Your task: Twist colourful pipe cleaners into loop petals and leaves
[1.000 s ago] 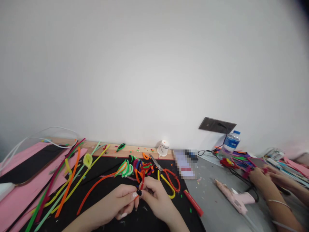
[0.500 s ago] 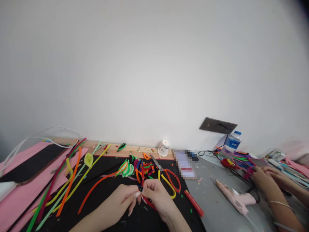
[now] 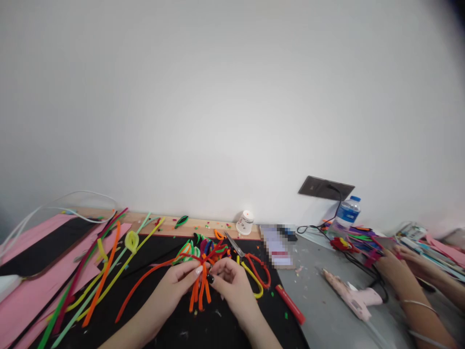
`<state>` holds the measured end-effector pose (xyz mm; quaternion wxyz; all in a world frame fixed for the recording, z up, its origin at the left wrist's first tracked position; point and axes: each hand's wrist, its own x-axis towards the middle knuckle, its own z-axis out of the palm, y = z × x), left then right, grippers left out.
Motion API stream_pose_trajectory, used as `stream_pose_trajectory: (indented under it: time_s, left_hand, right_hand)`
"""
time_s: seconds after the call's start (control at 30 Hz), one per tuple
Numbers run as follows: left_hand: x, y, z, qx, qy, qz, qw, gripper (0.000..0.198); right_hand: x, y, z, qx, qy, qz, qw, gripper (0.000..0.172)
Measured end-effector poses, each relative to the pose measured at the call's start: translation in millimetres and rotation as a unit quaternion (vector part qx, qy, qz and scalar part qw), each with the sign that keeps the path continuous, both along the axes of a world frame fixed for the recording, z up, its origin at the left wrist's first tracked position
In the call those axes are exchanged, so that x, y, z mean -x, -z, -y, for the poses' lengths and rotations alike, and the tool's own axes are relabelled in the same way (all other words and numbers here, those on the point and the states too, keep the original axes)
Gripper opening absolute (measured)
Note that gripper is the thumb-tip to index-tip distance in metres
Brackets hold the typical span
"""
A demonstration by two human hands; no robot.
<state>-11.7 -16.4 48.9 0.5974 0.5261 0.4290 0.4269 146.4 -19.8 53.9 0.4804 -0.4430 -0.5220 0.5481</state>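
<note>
My left hand (image 3: 183, 278) is closed, thumb and fingers pinching a bundle of orange pipe cleaners (image 3: 200, 293) whose loose ends hang toward me. A red pipe cleaner (image 3: 198, 258) crosses the top of the bundle. My right hand (image 3: 232, 283) is curled at the bundle's right side, thumb and fingertips against the strands. Just behind my hands lie folded green-and-white pipe cleaner loops (image 3: 186, 250) and a multicoloured cluster (image 3: 214, 247), partly hidden. Scissors (image 3: 240, 248) lie beyond my right hand, with red and yellow loops at the handle end.
Long pipe cleaners (image 3: 109, 276) lie at left over pink sheets (image 3: 32, 310). A paper cup (image 3: 244, 223) stands upside down by the wall. A red tube (image 3: 289, 304), a glue gun (image 3: 350, 296) and a bottle (image 3: 347, 215) are at right, near another person's hands (image 3: 394, 261).
The bundle has turned in my hands; its orange ends now point toward me, and the red strand lies across its top. My hands have moved slightly apart.
</note>
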Motion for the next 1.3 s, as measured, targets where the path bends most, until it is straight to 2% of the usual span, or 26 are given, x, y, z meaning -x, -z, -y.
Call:
stream_pose_trajectory:
  time_s: [0.1,0.2,0.37,0.57,0.7,0.87,1.1,1.3]
  left_hand:
    - [-1,-0.1,-1,-0.017,-0.008,-0.011,1.000,0.022]
    - [0,0.8,-3,-0.031,-0.018,-0.024,0.999,0.019]
    - [0,4.0,-4,-0.031,-0.033,-0.019,0.999,0.018]
    - [-3,3.7,-2,0.047,-0.034,0.057,0.997,0.031]
    - [-2,4.8,-4,0.033,-0.039,0.060,0.997,0.027]
    - [-2,7.8,-3,0.059,-0.058,0.061,0.995,0.032]
    - [-5,1.1,0,0.073,-0.073,0.085,0.991,0.030]
    - [0,11.7,-5,0.034,-0.102,0.027,0.994,0.026]
  right_hand:
    - [4,3.2,2,-0.040,0.009,0.079,0.996,0.012]
    - [6,4.0,3,-0.038,0.006,0.115,0.993,0.005]
    - [4,4.5,4,-0.039,0.002,0.113,0.993,0.005]
    - [6,3.7,5,-0.054,-0.007,0.147,0.988,0.010]
    - [7,5.7,7,-0.085,0.001,0.189,0.978,0.015]
    - [6,8.4,5,-0.059,-0.010,0.148,0.987,0.013]
    - [4,9.0,4,-0.049,-0.021,0.137,0.989,0.010]
    - [3,7.1,4,-0.042,-0.036,0.136,0.989,0.011]
